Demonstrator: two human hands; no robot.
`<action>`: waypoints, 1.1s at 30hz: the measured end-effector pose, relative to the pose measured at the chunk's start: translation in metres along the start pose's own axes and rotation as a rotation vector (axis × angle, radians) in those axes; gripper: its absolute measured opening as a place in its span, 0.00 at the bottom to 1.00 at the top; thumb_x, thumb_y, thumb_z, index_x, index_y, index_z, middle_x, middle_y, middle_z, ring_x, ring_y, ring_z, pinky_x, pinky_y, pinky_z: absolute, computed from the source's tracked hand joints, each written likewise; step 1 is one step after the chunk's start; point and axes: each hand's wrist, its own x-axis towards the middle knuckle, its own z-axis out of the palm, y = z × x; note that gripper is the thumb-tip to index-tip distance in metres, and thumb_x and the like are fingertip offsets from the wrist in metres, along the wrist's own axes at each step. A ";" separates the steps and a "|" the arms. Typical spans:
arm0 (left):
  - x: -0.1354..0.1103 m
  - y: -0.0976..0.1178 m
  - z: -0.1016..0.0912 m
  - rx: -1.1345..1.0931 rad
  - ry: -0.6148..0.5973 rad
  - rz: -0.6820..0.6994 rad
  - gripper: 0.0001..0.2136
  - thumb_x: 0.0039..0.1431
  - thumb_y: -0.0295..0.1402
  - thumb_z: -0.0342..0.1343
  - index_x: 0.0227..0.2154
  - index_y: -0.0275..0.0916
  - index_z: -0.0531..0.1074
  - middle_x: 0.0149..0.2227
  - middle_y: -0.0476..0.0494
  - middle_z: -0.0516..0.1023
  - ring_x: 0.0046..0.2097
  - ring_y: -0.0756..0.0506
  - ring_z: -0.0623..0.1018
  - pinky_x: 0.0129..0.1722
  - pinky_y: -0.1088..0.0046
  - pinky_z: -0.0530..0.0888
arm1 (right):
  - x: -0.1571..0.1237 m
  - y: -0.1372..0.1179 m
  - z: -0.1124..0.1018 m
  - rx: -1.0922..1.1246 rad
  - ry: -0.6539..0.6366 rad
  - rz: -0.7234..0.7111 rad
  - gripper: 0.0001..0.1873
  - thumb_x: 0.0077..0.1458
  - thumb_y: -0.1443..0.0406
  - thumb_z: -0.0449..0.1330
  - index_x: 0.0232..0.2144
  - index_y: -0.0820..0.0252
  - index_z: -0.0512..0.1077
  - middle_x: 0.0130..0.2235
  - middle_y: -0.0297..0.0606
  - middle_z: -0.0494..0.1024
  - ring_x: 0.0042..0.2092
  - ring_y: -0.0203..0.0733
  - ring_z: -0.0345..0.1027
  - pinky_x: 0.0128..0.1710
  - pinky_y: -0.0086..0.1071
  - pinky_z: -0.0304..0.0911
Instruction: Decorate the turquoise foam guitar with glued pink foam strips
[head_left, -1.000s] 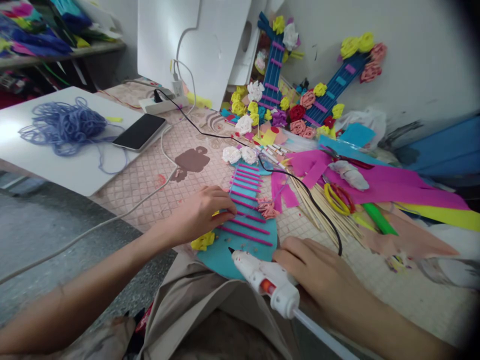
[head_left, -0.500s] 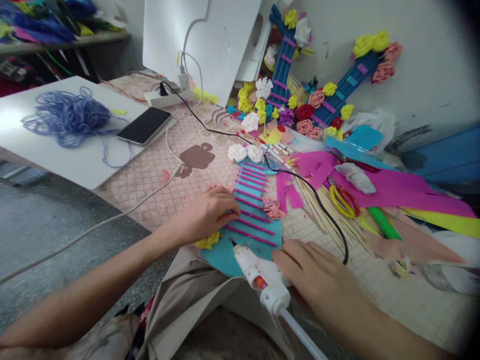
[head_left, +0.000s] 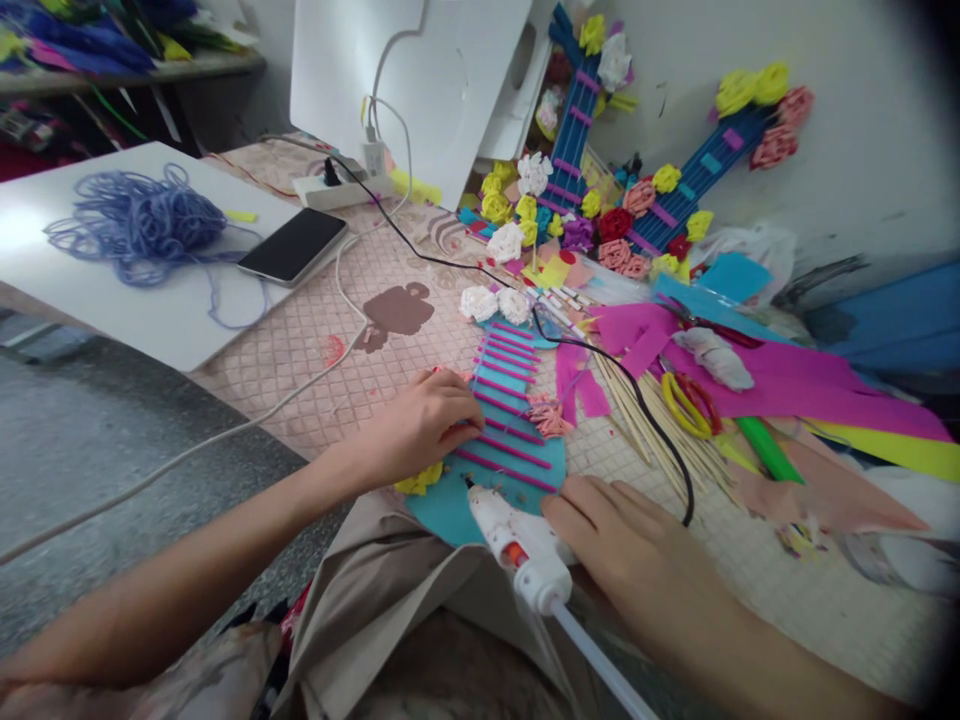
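A teal foam guitar shape with several pink strips glued across it lies at the table's near edge. My left hand presses on its left side with fingers curled, over a yellow paper flower. My right hand grips a white hot glue gun; its nozzle points at the foam's lower part. A pink paper flower sits on the right side of the shape, and two white flowers at its far end.
Bamboo skewers, yellow-handled scissors, a green marker and pink foam sheets lie to the right. Two finished blue guitars with flowers lean on the wall. A phone and purple yarn rest on a white board at left.
The glue gun's nozzle has slid slightly up onto the teal foam. My left hand stays pressed on the shape. The view shifted a little.
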 end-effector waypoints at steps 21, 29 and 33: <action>0.002 0.000 0.002 0.069 0.005 -0.004 0.07 0.62 0.30 0.52 0.33 0.36 0.75 0.35 0.41 0.77 0.45 0.43 0.73 0.47 0.64 0.68 | -0.005 -0.004 -0.001 -0.027 -0.001 0.030 0.06 0.56 0.72 0.51 0.29 0.57 0.62 0.29 0.35 0.66 0.29 0.44 0.59 0.30 0.34 0.49; 0.002 0.001 0.003 0.061 0.008 -0.025 0.06 0.60 0.29 0.54 0.33 0.36 0.76 0.36 0.41 0.78 0.45 0.42 0.73 0.49 0.62 0.68 | -0.007 -0.004 -0.001 0.009 0.004 0.030 0.06 0.59 0.71 0.50 0.30 0.57 0.62 0.30 0.35 0.66 0.30 0.44 0.60 0.30 0.34 0.49; 0.002 0.000 0.004 0.035 0.016 -0.025 0.05 0.60 0.29 0.54 0.34 0.37 0.76 0.36 0.43 0.78 0.46 0.42 0.72 0.49 0.63 0.67 | -0.005 -0.005 0.001 0.003 -0.003 0.030 0.05 0.57 0.71 0.52 0.30 0.57 0.61 0.30 0.34 0.66 0.30 0.44 0.59 0.30 0.34 0.49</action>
